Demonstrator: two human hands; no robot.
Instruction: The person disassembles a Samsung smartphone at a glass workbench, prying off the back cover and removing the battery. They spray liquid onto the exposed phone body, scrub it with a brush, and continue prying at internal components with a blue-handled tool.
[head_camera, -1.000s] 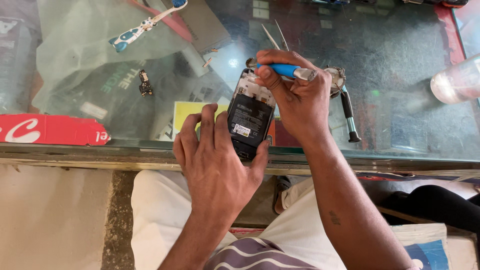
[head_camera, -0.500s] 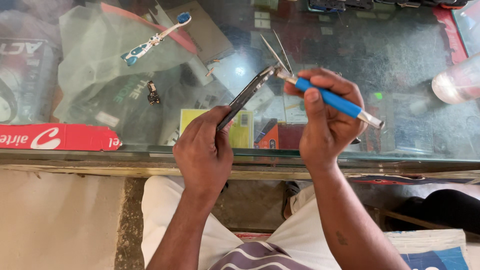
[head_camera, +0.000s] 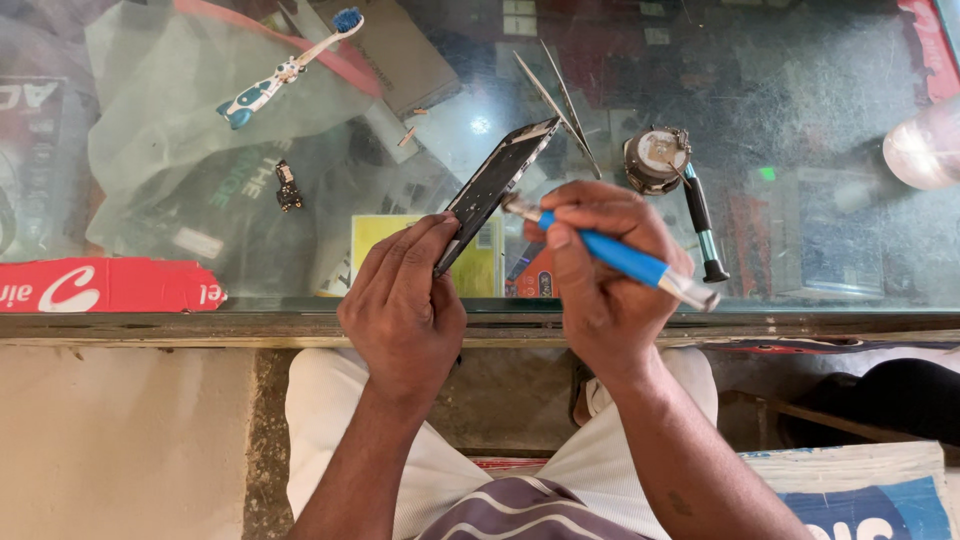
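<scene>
**Phone on edge, screwdriver at its side**

My left hand (head_camera: 405, 305) grips a dark, opened mobile phone (head_camera: 495, 190), tilted on edge above the glass counter top (head_camera: 800, 120), fingers wrapped round its lower end. My right hand (head_camera: 600, 275) is clenched around a blue-handled screwdriver with a metal cap (head_camera: 610, 253), its tip touching the phone's side. Just beyond the phone lie thin metal tweezers (head_camera: 560, 95). Near them, to the right, sit a round metal reel (head_camera: 657, 158) and a second black-handled screwdriver (head_camera: 702, 225). A white-and-blue toothbrush (head_camera: 290, 68) lies well apart at the far left.
</scene>
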